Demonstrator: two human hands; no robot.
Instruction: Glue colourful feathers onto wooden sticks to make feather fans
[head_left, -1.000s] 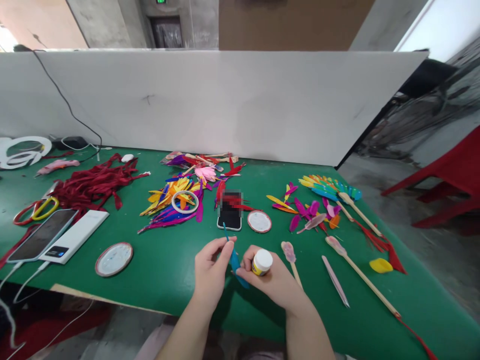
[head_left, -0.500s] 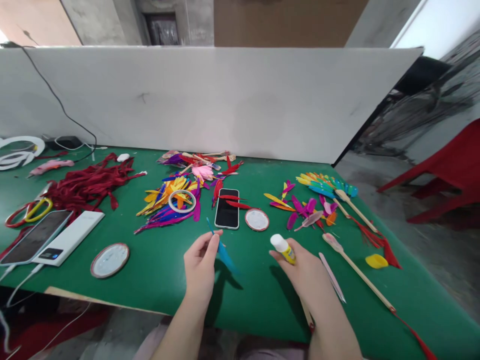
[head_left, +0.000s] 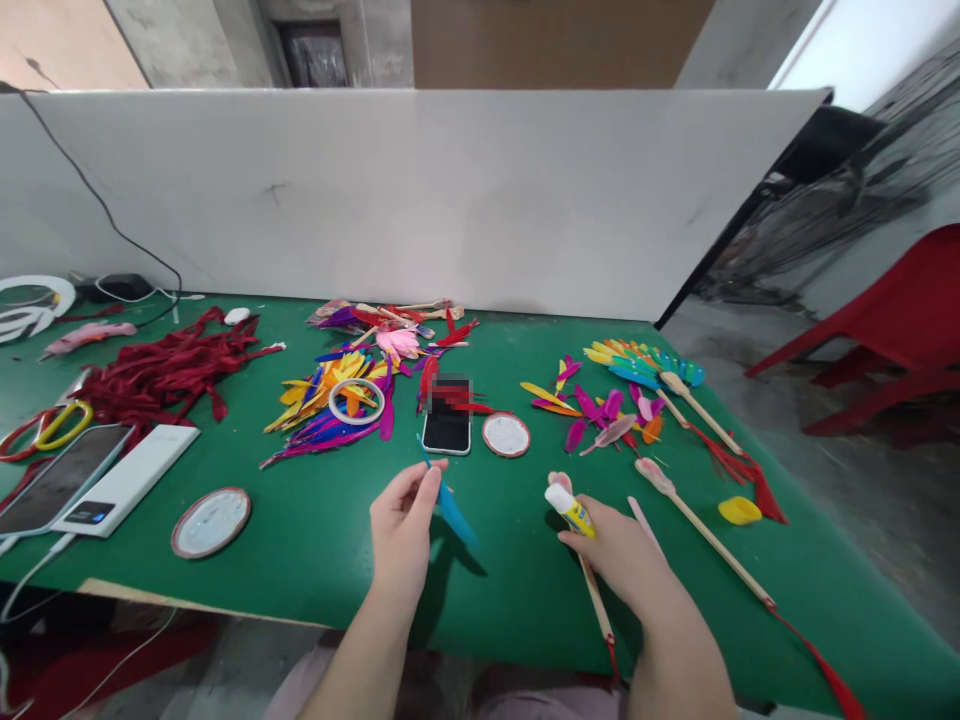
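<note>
My left hand [head_left: 403,525] pinches a blue feather [head_left: 450,505] by its quill above the green table [head_left: 315,530]. To the right, my right hand [head_left: 619,555] grips a yellow glue stick [head_left: 568,506] with its white tip pointing up and left. The glue tip sits close to the flat head of a wooden stick [head_left: 592,590] that runs under my right hand toward the table's front edge. A pale pink feather [head_left: 643,522] lies just right of that hand.
A phone [head_left: 447,420] and a round lid [head_left: 506,434] lie beyond my hands. A pile of coloured feathers with a tape ring [head_left: 358,400] sits at the middle left. Red ribbons [head_left: 161,370], scissors [head_left: 56,425], a power bank [head_left: 124,480] and a second lid [head_left: 211,520] are at left. Feathered sticks [head_left: 675,385] and a yellow cap [head_left: 739,511] are at right.
My hands have drawn apart: the right hand carried the glue stick rightward, then lowered it toward the wooden stick's head. The left hand still pinches the blue feather.
</note>
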